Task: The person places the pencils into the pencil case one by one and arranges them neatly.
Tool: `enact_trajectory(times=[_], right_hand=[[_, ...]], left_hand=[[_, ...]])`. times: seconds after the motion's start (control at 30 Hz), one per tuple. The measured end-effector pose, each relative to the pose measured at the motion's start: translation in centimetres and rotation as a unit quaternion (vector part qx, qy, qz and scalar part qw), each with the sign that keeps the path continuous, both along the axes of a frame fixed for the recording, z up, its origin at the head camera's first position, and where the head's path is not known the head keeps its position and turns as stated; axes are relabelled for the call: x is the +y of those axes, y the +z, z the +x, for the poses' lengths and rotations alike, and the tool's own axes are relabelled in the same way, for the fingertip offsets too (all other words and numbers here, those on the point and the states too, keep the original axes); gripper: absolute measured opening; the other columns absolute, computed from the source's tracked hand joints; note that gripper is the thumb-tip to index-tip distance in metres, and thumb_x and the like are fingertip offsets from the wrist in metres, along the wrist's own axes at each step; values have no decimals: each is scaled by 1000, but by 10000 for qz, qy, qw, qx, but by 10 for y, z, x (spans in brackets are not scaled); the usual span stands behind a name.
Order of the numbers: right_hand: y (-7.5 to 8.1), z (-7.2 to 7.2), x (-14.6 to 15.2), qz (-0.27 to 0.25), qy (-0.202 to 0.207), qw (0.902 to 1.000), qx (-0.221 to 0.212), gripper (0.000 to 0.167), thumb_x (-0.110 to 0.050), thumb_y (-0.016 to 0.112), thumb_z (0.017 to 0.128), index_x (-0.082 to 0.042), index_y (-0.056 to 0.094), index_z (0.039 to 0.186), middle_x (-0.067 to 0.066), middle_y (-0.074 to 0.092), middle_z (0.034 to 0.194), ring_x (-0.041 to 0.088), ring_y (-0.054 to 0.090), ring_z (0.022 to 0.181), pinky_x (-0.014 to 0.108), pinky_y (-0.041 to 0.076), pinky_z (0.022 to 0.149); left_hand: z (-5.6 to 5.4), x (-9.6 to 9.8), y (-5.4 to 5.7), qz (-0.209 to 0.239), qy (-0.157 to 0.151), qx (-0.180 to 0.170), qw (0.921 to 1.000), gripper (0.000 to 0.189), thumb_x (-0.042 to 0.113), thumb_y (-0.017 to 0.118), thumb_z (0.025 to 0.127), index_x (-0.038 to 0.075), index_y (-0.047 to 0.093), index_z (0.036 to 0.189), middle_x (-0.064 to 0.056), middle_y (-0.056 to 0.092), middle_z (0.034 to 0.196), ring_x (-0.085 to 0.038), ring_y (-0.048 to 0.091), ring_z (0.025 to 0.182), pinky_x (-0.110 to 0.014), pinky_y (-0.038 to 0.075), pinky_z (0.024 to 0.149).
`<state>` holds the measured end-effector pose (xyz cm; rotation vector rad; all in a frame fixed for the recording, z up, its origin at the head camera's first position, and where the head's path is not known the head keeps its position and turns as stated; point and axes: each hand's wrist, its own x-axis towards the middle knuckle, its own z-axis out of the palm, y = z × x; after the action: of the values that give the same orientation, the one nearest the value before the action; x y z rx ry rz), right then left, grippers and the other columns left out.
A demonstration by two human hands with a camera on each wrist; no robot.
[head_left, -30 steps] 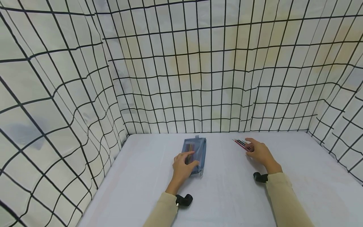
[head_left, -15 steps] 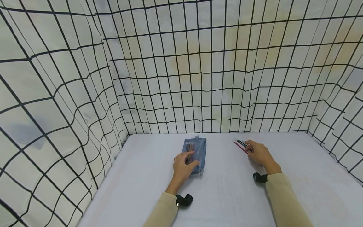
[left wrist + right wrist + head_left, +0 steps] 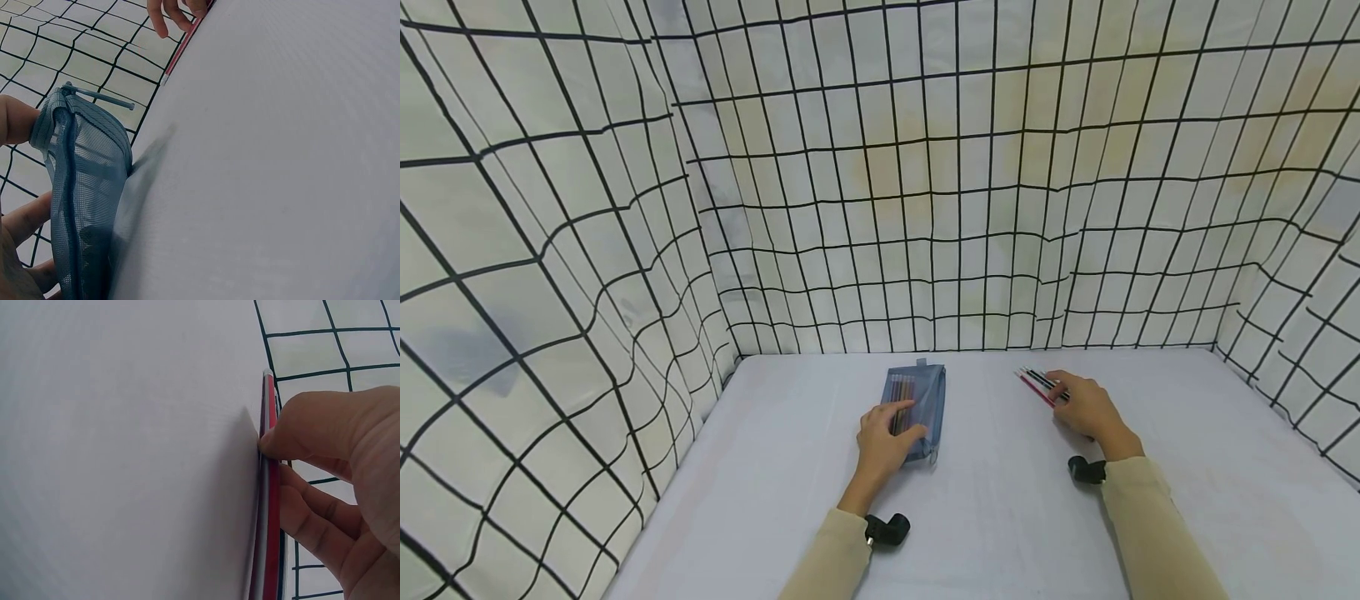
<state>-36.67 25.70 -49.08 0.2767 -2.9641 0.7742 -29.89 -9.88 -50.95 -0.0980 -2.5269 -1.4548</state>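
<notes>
A blue mesh pencil pouch (image 3: pixel 934 392) lies on the white table, with several slim pencils (image 3: pixel 901 388) showing through its side. My left hand (image 3: pixel 880 437) rests on it, thumb and fingers spread apart. In the left wrist view the thumb touches the zipped end of the pouch (image 3: pixel 84 206), and the other fingers lie against its upper side. To the right, my right hand (image 3: pixel 1088 408) pinches a small bundle of red and black pencils (image 3: pixel 1036 388) low over the table. The right wrist view shows the thumb on the red pencil (image 3: pixel 272 519), with curled fingers behind.
White cloth covers the table (image 3: pixel 985 517). A black wire grid (image 3: pixel 880 250) over pale sheeting rises at the back and both sides. Black wrist cameras, such as the left one (image 3: pixel 887 529), stick out from both sleeves.
The right hand has shifted very slightly on the pencils, which are a little more fanned apart, the red one separate from the black ones. The left hand and the pouch have stayed still.
</notes>
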Motion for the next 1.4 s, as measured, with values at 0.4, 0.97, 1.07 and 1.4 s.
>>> enact_trajectory(times=[0.4,0.97,1.07,1.4], right_hand=[[3,1,-1,-122,-37,9998,-140,68,-3,69,83,-7,49,147,12,71,110,25,59,88,36,47,71],[11,-2,-6,-1398,-58,9892,-435,68,-5,66,88,-9,44,152,19,66,120,30,65,102,30,52,69],[11,-3,-7,-1664,-14,9847,-516,68,-5,66,89,-9,42,153,20,65,121,29,67,102,31,53,71],[12,-2,-12,-2569,170,9630,-792,66,-3,63,94,-8,39,155,25,58,124,25,71,88,34,59,76]], left_hand=[[-2,0,-1,-37,34,-19,10000,53,38,72,80,21,70,131,-14,56,144,-37,39,138,-65,27,112],[-1,0,-1,-2,26,1,10000,51,38,72,81,22,70,130,-15,55,145,-37,39,139,-67,26,113],[-2,0,-2,-9,31,1,10000,52,38,72,81,22,70,130,-14,55,145,-37,39,139,-67,27,113],[-3,1,-3,-14,40,-1,10000,51,38,72,81,22,70,130,-14,56,145,-37,39,138,-66,27,113]])
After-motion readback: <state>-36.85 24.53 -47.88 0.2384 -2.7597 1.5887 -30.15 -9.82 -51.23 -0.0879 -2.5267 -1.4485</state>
